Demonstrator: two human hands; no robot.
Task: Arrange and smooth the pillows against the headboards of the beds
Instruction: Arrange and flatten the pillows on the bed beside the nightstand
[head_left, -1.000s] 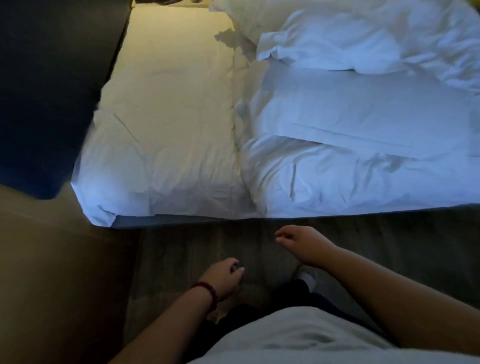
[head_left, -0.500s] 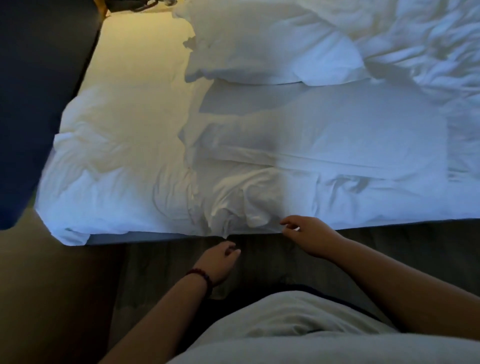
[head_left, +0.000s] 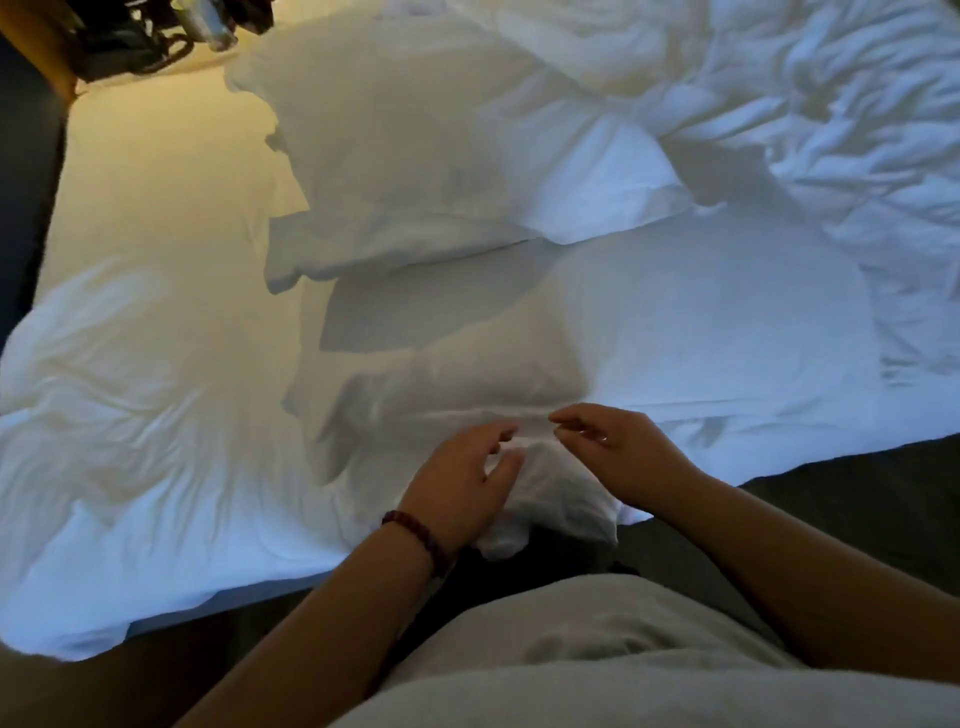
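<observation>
Head view, the only one on offer: both hands are seen at the near edge of the bed (head_left: 130, 519), over a bunched corner of white fabric (head_left: 550, 499) that spills off that edge. It can't be told for sure whether that corner belongs to the flat pillow (head_left: 701, 332) lying along the near edge or to the sheet. The left hand (head_left: 457, 488) is loosely curled with its grip released, fingers resting against the bunch; the right hand (head_left: 618, 452) is half-curled, fingertips just touching the fabric, nothing clamped. A plumper pillow (head_left: 441, 156) is lying further in, partly overlapping the flat one, beside a rumpled duvet (head_left: 831, 104) toward the far right corner.

To do this step well, the corner should probably be pinched by both hands, wide apart, and the pillow lifted rather than dragged, so the sheet isn't pulled along.

No brands, labels or writing can be read.
</observation>
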